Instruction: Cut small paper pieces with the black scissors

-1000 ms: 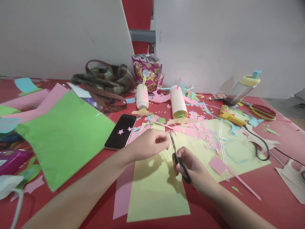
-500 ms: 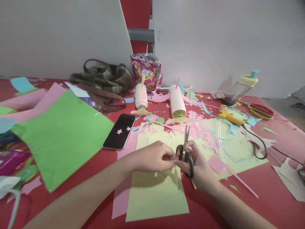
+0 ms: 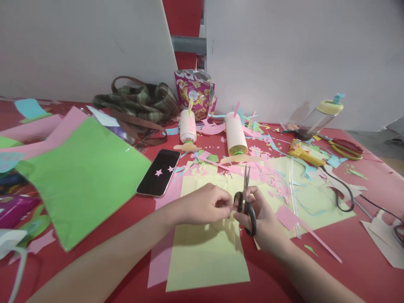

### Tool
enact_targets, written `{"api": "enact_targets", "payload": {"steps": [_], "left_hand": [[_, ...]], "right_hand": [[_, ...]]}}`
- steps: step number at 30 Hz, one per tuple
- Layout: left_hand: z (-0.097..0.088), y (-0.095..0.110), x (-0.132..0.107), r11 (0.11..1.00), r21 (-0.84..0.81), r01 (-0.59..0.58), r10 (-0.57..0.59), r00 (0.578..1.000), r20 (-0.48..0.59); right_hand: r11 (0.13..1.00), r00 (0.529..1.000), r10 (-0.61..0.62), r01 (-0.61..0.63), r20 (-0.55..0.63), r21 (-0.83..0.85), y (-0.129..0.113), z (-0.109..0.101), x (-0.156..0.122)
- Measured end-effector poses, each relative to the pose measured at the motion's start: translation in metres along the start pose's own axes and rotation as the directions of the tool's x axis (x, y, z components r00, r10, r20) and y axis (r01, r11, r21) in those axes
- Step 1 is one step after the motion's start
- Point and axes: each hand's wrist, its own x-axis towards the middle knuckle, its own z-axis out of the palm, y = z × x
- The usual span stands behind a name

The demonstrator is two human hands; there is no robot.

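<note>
My right hand (image 3: 264, 223) is closed around a pair of black-handled scissors (image 3: 246, 181), whose blades point up and away from me. Close beside it, my left hand (image 3: 212, 204) is pinched, its fingertips almost meeting those of my right hand. Whatever lies between the left fingertips is too small or hidden to name. Below both hands lies a sheet of pale yellow paper (image 3: 208, 261) with a pink sheet (image 3: 158, 263) partly under it. A black-screened phone (image 3: 151, 181) rests to the left, with two small pink paper stars (image 3: 158, 173) on it.
A green sheet (image 3: 82, 181) covers the left side. Two paper-wrapped cylinders (image 3: 235, 130) stand behind pink scraps (image 3: 268, 181). Further right are a yellow glue gun (image 3: 306, 158) with a cord, pliers (image 3: 345, 149) and a clear bottle (image 3: 315, 122). A plaid bag (image 3: 148, 101) and snack packet (image 3: 195, 92) sit behind.
The hands keep nearly the same pose, fingertips close together and scissors still in the right hand. The view has shifted very slightly; nothing on the table has visibly moved.
</note>
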Motion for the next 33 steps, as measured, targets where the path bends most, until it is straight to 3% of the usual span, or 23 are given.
{"api": "enact_targets", "payload": {"steps": [22,25,29,33], "left_hand": [[-0.0025,-0.0026,0.0014,0.998,0.031,-0.053,0.052,0.999,0.015],[-0.0048,-0.0013,0.0026,0.998,-0.004,-0.063,0.063,0.992,-0.112],[-0.0059,-0.0004,0.0046,0.988,-0.099,-0.119,0.074,0.924,-0.376],[-0.0052,0.0002,0.0045,0.984,-0.130,-0.124,0.051,0.887,-0.459]], "right_hand": [[0.999,0.999,-0.030,0.031,-0.023,0.038,0.0045,-0.0025,-0.0003],[0.999,1.000,-0.018,0.019,-0.024,0.047,0.0070,-0.0041,0.0001],[0.999,0.998,-0.026,0.023,0.058,0.048,0.0066,-0.0046,-0.0013],[0.999,0.985,-0.043,0.037,0.165,0.038,0.0051,-0.0033,-0.0039]]}}
